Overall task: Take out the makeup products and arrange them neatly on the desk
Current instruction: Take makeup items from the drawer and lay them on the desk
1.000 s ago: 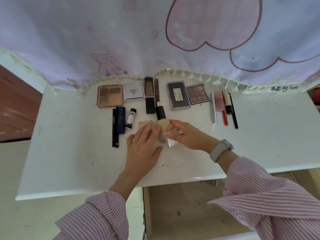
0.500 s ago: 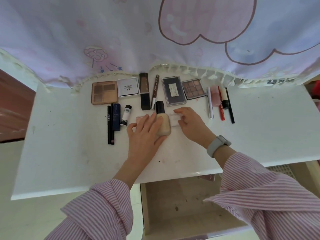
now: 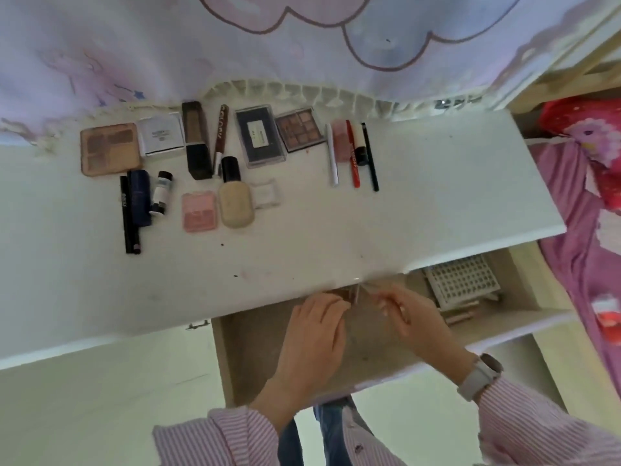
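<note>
Brown compact [image 3: 353, 293], blurred, at the open drawer [image 3: 255, 334] under the desk's [image 3: 437, 210] front edge: left hand [image 3: 314, 334] and right hand [image 3: 408, 317] fingers curled toward it, grip indiscernible; best lifted level, clear of that edge.

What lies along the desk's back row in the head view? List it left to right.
Tan palette → white compact → brown tube → thin brown wand → dark case → eyeshadow palette → white pen → red pencil → black pencil.
</note>
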Available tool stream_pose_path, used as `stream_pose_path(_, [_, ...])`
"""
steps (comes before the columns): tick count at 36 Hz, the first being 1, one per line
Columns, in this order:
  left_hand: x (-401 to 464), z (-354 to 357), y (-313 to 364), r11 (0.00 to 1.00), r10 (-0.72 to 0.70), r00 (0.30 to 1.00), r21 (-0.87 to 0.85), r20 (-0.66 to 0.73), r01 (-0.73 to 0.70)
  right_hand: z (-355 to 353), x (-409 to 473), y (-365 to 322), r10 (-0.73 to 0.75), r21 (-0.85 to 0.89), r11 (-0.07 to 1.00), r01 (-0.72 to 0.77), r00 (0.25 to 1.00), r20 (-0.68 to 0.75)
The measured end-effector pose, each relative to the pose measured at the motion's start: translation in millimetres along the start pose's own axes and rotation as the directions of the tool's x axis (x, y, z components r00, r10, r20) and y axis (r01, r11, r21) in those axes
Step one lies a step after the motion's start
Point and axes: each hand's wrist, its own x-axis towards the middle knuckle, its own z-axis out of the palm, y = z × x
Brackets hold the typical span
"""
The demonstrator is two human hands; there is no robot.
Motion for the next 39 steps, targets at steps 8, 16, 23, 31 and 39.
stream_pose_path(8, [30,82,28,0.969,-0.154,0.887,0.242,0.436,0.049,-55,-17,120,0.428,-0.474,0.810,-0.345,0.901,0.076])
stream_pose_path(16, [79,154,35,0.944,-0.150,0.831,0.327,0.535,-0.040,-63,11,175,0.573,-0.645,0.697,-0.314,0.785,0.236])
stream_pose_path(23, [60,160,23,0.851,0.006,0.884,0.461,0.468,-0.250,-53,-8,172,0.408,-0.722,0.681,-0.125,0.883,0.232])
stream_pose_path(31, [81,149,21,0.841,-0.061,0.804,0.464,0.592,-0.278,-61,13,192,0.299,-0.631,0.776,0.000,0.881,0.366])
stream_pose_path(39, [88,151,9,0.883,-0.071,0.712,0.377,0.699,-0.281,-55,29,180,0.221,-0.746,0.657,0.110,0.918,0.330])
